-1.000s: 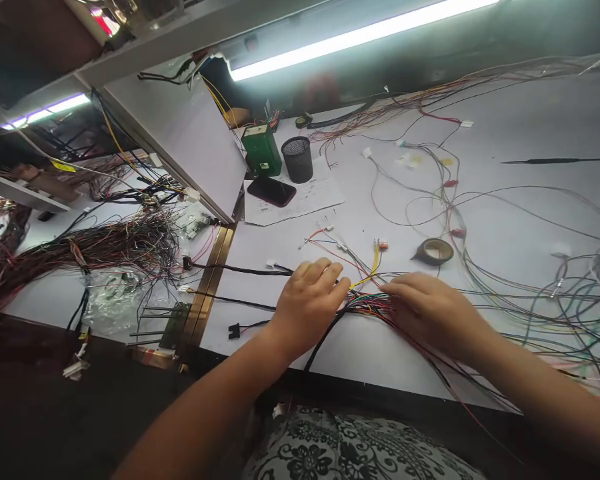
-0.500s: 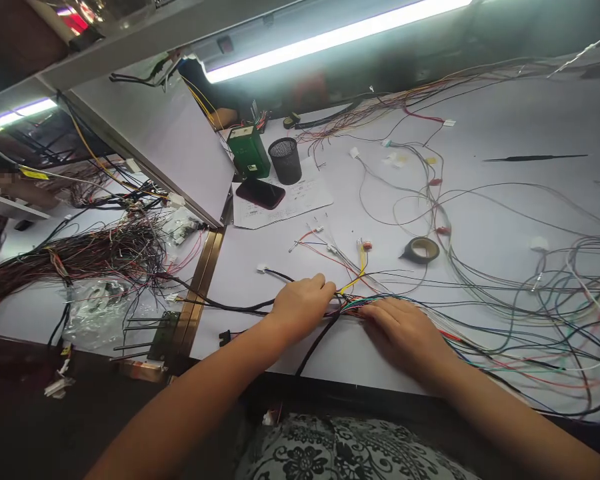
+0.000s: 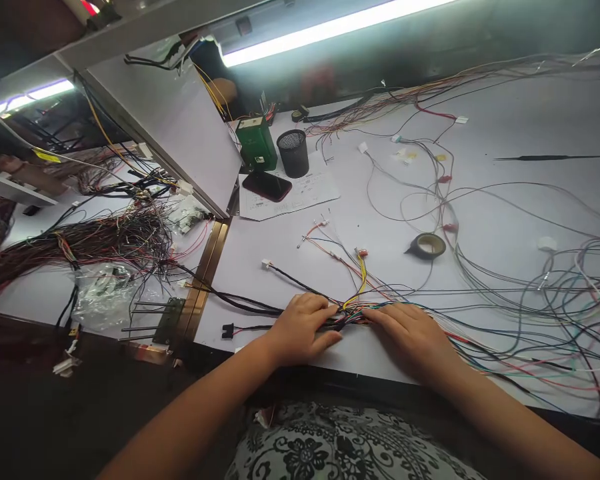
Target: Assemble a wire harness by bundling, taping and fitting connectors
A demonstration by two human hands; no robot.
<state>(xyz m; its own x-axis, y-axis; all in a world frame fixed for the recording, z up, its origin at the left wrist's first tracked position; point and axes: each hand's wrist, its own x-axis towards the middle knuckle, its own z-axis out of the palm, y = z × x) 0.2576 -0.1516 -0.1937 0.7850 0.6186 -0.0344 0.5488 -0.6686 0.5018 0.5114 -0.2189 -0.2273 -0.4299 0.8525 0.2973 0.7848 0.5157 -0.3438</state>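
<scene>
A wire harness of many coloured wires runs left to right across the near part of the white table. My left hand wraps over its left part, fingertips on the far side and thumb stretched out on the near side. Close by on the right, my right hand is closed over the wires, palm down, its fingers together. Black sleeved branches come out left of my left hand, ending in a white connector and a black connector. A yellow branch stands out between my hands.
A roll of black tape lies beyond my right hand. Farther back are a phone on a paper sheet, a black mesh cup and a green box. Black tweezers lie at right. A brass-coloured strip edges the table's left.
The black cable that stuck out toward the near table edge below my left hand now lies within the bundle. My left thumb has come down to the near side. The view has shifted slightly.
</scene>
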